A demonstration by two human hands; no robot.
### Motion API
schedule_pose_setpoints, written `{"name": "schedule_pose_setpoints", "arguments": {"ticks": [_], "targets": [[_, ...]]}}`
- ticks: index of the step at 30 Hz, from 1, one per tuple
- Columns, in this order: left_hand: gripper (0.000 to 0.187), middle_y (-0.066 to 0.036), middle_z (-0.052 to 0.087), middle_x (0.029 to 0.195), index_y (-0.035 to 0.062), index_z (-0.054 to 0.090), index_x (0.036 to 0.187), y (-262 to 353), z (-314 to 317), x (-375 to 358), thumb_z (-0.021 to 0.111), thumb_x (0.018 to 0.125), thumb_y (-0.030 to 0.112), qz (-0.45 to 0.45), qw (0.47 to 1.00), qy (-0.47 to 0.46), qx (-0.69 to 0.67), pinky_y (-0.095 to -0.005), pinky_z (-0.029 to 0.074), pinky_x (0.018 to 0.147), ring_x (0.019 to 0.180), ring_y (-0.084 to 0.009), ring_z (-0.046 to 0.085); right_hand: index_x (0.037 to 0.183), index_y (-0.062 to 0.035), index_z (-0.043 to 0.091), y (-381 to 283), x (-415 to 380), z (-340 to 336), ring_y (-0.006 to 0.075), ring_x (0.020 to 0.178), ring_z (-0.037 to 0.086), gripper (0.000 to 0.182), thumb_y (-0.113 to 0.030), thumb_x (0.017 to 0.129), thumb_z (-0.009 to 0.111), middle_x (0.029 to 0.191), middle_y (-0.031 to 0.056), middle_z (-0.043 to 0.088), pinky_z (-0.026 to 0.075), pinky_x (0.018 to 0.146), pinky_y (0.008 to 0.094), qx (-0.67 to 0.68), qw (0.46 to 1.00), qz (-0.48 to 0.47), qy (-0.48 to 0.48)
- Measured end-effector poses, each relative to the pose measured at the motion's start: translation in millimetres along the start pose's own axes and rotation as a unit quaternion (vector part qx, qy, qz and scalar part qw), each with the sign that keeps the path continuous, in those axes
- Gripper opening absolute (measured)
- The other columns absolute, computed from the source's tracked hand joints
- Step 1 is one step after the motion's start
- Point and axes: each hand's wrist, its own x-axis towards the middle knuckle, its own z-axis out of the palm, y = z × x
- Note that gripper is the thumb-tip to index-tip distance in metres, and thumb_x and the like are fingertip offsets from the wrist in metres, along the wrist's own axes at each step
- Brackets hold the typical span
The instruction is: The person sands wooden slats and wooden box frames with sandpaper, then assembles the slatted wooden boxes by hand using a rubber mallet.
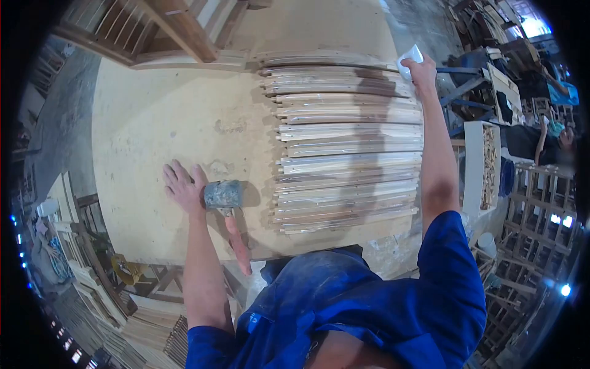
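My left hand (pixel 184 187) lies flat on the pale worktable (pixel 153 123), fingers spread. Right beside it rests a mallet (pixel 224 194) with a grey, worn head and a reddish handle that points toward my body. My right hand (pixel 423 74) is wrapped round a white squeeze bottle (pixel 410 60) with a pointed end, over the far right corner of a row of slats. These wooden slats (pixel 344 147) lie side by side across the table, with shiny streaks along them. Their left ends are notched and nearly lined up.
A wooden frame with thin bars (pixel 178 27) stands on the table's far left. To the right, a pale box (pixel 474 166) holds many small wooden pieces. Stacked wood (pixel 147 326) sits at lower left. Another person (pixel 541 141) is at the far right.
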Motion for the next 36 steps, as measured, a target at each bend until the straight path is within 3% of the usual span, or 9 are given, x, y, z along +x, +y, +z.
{"name": "schedule_pose_setpoints", "arguments": {"ticks": [6,11,15,18,20,28,31,34,36], "targets": [[0.074,-0.022,0.035,0.159,0.0076,0.042,0.151,4,-1,-1,0.048,0.095,0.055,0.008,1.000,0.008,0.010,-0.0536,0.022,0.116,0.148,-0.0346,0.028,0.109,0.0038,0.072,9,5,-29,0.0255,0.082,0.070,0.049,-0.019,0.066,0.080,0.094,0.0160,0.073,0.053,0.070,0.0368,0.049,0.995,0.088,-0.025],[0.074,-0.022,0.037,0.157,0.0063,0.043,0.151,-2,1,-1,0.048,0.094,0.054,-0.001,1.000,0.023,0.019,-0.0541,0.022,0.116,0.147,-0.0367,0.030,0.105,-0.0010,0.073,-78,-34,28,0.0183,0.073,0.066,0.040,-0.016,0.068,0.081,0.087,0.0095,0.072,0.050,0.062,0.0343,0.178,0.972,0.056,-0.145],[0.075,-0.022,0.036,0.157,0.0064,0.043,0.150,-4,2,1,0.050,0.093,0.054,0.012,1.000,0.024,-0.001,-0.0545,0.022,0.116,0.147,-0.0381,0.030,0.109,-0.0017,0.071,-130,-61,137,0.0187,0.081,0.067,0.046,-0.017,0.068,0.083,0.092,0.0099,0.072,0.054,0.070,0.0334,0.263,0.947,-0.003,-0.183],[0.074,-0.021,0.035,0.159,0.0088,0.043,0.151,-3,1,1,0.052,0.093,0.054,-0.001,1.000,0.014,-0.003,-0.0549,0.021,0.117,0.149,-0.0362,0.028,0.110,-0.0012,0.071,-173,-81,184,0.0218,0.083,0.068,0.048,-0.017,0.065,0.083,0.097,0.0129,0.073,0.055,0.074,0.0363,0.154,0.962,-0.030,-0.223],[0.073,-0.019,0.035,0.159,0.0110,0.042,0.152,-5,2,1,0.054,0.093,0.053,-0.009,1.000,0.005,0.003,-0.0549,0.021,0.117,0.149,-0.0342,0.027,0.110,0.0000,0.072,-189,-92,200,0.0313,0.093,0.071,0.057,-0.025,0.060,0.081,0.102,0.0207,0.073,0.058,0.081,0.0413,0.099,0.971,-0.080,-0.202],[0.075,-0.021,0.034,0.159,0.0092,0.041,0.153,-3,2,1,0.049,0.094,0.055,0.002,1.000,0.005,0.015,-0.0554,0.020,0.117,0.149,-0.0354,0.028,0.115,-0.0006,0.071,-130,-56,163,0.0338,0.099,0.071,0.062,-0.025,0.059,0.081,0.106,0.0222,0.073,0.055,0.089,0.0393,0.086,0.980,-0.028,-0.177],[0.074,-0.020,0.034,0.160,0.0092,0.040,0.153,-5,7,0,0.048,0.095,0.055,0.009,1.000,0.016,0.019,-0.0551,0.021,0.116,0.149,-0.0346,0.028,0.116,0.0024,0.069,-92,-33,124,0.0235,0.083,0.069,0.053,-0.010,0.065,0.079,0.094,0.0148,0.072,0.055,0.073,0.0368,0.081,0.989,-0.041,-0.114],[0.074,-0.020,0.034,0.159,0.0093,0.040,0.153,-4,5,0,0.048,0.095,0.054,0.009,1.000,0.013,0.022,-0.0547,0.021,0.117,0.149,-0.0339,0.029,0.115,0.0026,0.069,-62,-14,77,0.0236,0.082,0.069,0.051,-0.010,0.066,0.078,0.093,0.0148,0.072,0.054,0.072,0.0367,0.095,0.989,-0.028,-0.110],[0.074,-0.020,0.034,0.160,0.0092,0.040,0.153,0,4,-1,0.048,0.095,0.054,0.009,1.000,0.011,0.020,-0.0543,0.020,0.117,0.149,-0.0340,0.028,0.108,0.0041,0.071,-45,-6,44,0.0292,0.085,0.071,0.053,-0.019,0.061,0.078,0.097,0.0199,0.073,0.055,0.077,0.0375,0.098,0.991,-0.014,-0.086]]}}
